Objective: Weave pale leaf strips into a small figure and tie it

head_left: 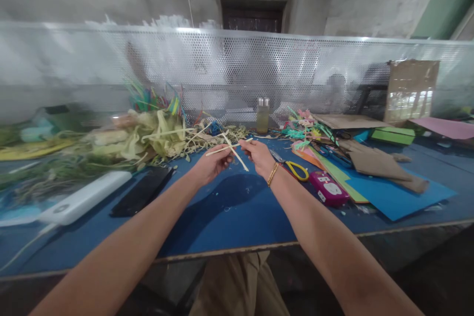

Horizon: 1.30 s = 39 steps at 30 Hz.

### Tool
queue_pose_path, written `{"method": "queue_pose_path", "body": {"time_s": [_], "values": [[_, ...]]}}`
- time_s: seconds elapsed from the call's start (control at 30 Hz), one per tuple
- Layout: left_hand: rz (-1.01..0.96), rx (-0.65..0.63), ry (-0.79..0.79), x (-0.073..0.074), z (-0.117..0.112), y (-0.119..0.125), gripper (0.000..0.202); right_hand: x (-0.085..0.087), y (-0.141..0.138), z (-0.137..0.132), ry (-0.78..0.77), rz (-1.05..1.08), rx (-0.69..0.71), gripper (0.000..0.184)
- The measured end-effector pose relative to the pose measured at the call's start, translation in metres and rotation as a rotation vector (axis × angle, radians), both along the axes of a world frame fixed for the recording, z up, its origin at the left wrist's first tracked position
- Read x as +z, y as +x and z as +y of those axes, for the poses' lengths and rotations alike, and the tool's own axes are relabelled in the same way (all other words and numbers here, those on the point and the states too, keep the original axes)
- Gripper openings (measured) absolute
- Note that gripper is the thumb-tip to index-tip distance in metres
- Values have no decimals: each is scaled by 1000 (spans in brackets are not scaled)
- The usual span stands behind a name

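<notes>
Two thin pale strips, looking like plant stalk or husk, cross in an X between my hands above the blue table. My left hand [214, 164] pinches them close to the crossing, its fingers curled. One strip [240, 158] slants down toward me with a loose lower end. The other strip [218, 150] runs nearly level across to my right hand [259, 155], whose thumb and fingers are closed on its right end. A gold-coloured bracelet [273, 175] circles my right wrist.
Corn husks [163, 133] heap at the back left, near a white power strip [87, 196] and a black phone-like slab [142, 191]. A bottle [262, 115] stands before the perforated metal screen [207, 59]. Yellow-handled scissors [297, 171], a purple box [329, 188] and blue paper [403, 195] lie right.
</notes>
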<state>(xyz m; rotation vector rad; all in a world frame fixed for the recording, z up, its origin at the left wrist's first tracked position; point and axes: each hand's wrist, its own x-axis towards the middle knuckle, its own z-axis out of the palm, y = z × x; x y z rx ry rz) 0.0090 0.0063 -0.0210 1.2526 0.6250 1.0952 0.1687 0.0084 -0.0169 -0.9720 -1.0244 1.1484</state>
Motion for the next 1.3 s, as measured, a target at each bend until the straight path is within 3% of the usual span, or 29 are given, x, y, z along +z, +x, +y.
{"method": "queue_pose_path", "body": {"time_s": [0.2, 0.37, 0.83, 0.97, 1.07, 1.3], "values": [[29, 116, -67, 1, -1, 2, 26, -5, -4, -2, 99, -100, 39, 30], [131, 175, -60, 1, -1, 4, 22, -9, -5, 1, 137, -173, -37, 26], [109, 123, -61, -2, 1, 3, 21, -9, -1, 4, 122, -134, -63, 23], [45, 101, 10, 0, 0, 1, 28, -4, 4, 0, 51, -118, 33, 30], [27, 167, 73, 0, 3, -1, 30, 0, 4, -4, 2, -103, 142, 35], [129, 303, 138, -3, 11, -5, 29, 1, -2, -7, 44, -76, 268, 26]]}}
